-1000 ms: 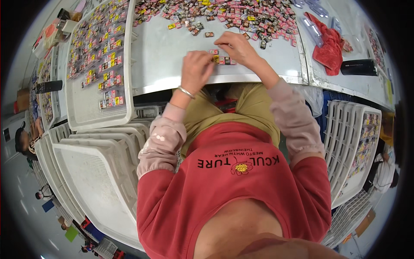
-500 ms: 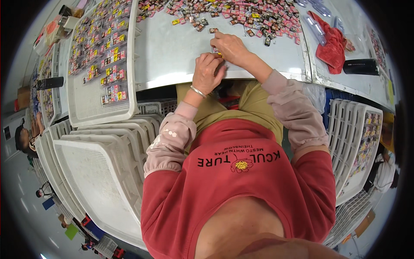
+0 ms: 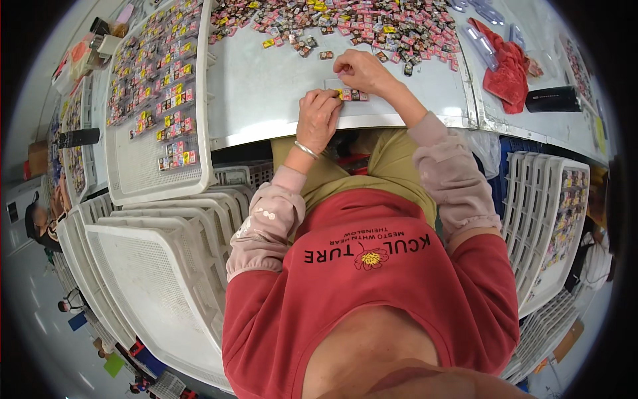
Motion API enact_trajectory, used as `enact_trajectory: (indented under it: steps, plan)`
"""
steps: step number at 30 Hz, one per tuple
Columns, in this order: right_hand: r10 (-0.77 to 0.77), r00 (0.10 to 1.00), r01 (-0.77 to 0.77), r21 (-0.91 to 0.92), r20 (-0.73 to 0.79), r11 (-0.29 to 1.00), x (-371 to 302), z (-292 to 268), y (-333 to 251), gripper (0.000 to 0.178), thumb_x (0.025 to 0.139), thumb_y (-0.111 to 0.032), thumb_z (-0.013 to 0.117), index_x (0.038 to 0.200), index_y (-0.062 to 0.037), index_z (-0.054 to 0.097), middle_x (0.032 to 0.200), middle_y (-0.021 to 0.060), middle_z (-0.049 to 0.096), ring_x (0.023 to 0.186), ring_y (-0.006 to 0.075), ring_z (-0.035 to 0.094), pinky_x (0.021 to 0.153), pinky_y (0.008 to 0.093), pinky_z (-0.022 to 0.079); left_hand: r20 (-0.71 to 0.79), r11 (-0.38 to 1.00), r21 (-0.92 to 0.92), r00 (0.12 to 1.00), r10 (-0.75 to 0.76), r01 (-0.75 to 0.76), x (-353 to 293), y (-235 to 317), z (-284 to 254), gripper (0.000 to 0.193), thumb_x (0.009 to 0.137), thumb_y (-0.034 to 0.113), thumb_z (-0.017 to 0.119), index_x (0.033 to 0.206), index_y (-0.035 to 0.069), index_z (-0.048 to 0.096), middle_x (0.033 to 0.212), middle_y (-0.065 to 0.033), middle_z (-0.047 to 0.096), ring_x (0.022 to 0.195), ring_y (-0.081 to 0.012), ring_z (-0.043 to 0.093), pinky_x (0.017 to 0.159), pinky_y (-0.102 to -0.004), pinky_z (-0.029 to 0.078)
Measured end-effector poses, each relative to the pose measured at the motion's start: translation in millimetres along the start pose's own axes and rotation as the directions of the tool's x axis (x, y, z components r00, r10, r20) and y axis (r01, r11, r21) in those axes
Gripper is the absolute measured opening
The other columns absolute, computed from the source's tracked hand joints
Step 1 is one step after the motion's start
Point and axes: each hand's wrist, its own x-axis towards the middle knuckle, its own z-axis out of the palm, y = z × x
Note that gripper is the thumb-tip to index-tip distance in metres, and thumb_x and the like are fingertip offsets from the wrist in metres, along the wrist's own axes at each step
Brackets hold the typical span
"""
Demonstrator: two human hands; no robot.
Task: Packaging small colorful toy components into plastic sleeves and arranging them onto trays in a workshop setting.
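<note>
On the white table (image 3: 266,86) lies a shallow clear plastic tray (image 3: 332,84) with a row of small printed tiles (image 3: 355,96) in pink, black and yellow along its near side. My left hand (image 3: 319,118), with a metal bangle at the wrist, has its fingers curled and closed at the tray's left end, by a yellow tile. Over the tray's far side, my right hand (image 3: 365,72) is pinched, with a small pink tile partly showing at its fingertips. A single dark tile (image 3: 325,55) lies just left of it.
A spread of loose tiles (image 3: 399,30) covers the table's far part. At left, a white perforated crate (image 3: 136,174) holds filled clear trays; stacked empty crates (image 3: 143,266) stand below. A red cloth (image 3: 508,76) and a black cylinder (image 3: 553,100) lie at right, above upright crates (image 3: 531,219).
My hands have moved apart: the right has shifted right and the left slightly down, uncovering the tray and its row of tiles. The fingers of my left hand have drawn together.
</note>
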Motion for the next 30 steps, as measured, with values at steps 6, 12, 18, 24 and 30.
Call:
enact_trajectory:
  steps: [6,12,18,24,30]
  plan:
    - [0.166,0.985,-0.140,0.321,-0.054,0.937,-3.0,17.0,-2.6,0.013,0.067,-0.012,0.067,0.078,-0.0054,0.068,0.071,0.0130,0.066,0.070,0.0289,0.066,0.067,0.0378,0.052,0.009,0.999,0.042,1.000,0.017,-0.017,0.4,2.1,-0.5,0.022,0.074,0.002,0.065,0.096,0.007,0.066,0.099,-0.0050,0.062,0.093,-0.0251,0.055,0.078,-0.0368,0.041]
    - [0.041,0.998,-0.041,-0.005,-0.053,0.999,-0.7,27.6,-0.7,0.009,0.070,-0.009,0.067,0.078,-0.0038,0.068,0.080,0.0121,0.064,0.074,0.0292,0.064,0.065,0.0364,0.051,0.025,0.998,0.063,1.000,0.003,-0.004,1.1,7.6,-0.4,0.022,0.074,0.003,0.065,0.096,0.005,0.065,0.101,-0.0057,0.060,0.097,-0.0254,0.053,0.080,-0.0378,0.040]
    - [0.020,0.999,-0.028,0.246,0.037,0.969,11.3,-8.7,17.3,0.011,0.080,-0.014,0.065,0.087,-0.0061,0.071,0.085,0.0102,0.068,0.077,0.0226,0.065,0.069,0.0343,0.051,0.056,0.996,0.092,0.998,-0.024,0.019,-0.9,5.8,-2.5,0.025,0.074,0.002,0.064,0.099,0.005,0.063,0.107,-0.0065,0.059,0.098,-0.0265,0.052,0.082,-0.0386,0.040]
    - [0.189,0.948,-0.181,0.053,-0.258,0.982,51.7,-87.1,104.0,0.018,0.079,-0.014,0.068,0.094,-0.0052,0.071,0.084,0.0110,0.069,0.073,0.0219,0.066,0.067,0.0342,0.051,0.041,0.998,0.064,0.999,-0.030,0.028,5.5,12.6,-0.7,0.027,0.073,0.000,0.064,0.100,0.006,0.062,0.105,-0.0064,0.060,0.097,-0.0265,0.053,0.082,-0.0372,0.040]
    - [0.385,0.917,-0.398,-0.269,-0.102,0.877,52.1,-64.7,89.1,0.024,0.074,-0.025,0.072,0.092,-0.0084,0.069,0.093,0.0126,0.065,0.088,0.0298,0.063,0.076,0.0411,0.051,0.032,0.996,0.070,0.998,-0.060,0.058,1.4,11.2,-2.1,0.028,0.073,-0.001,0.063,0.100,0.006,0.062,0.105,-0.0068,0.060,0.097,-0.0266,0.053,0.082,-0.0373,0.040]
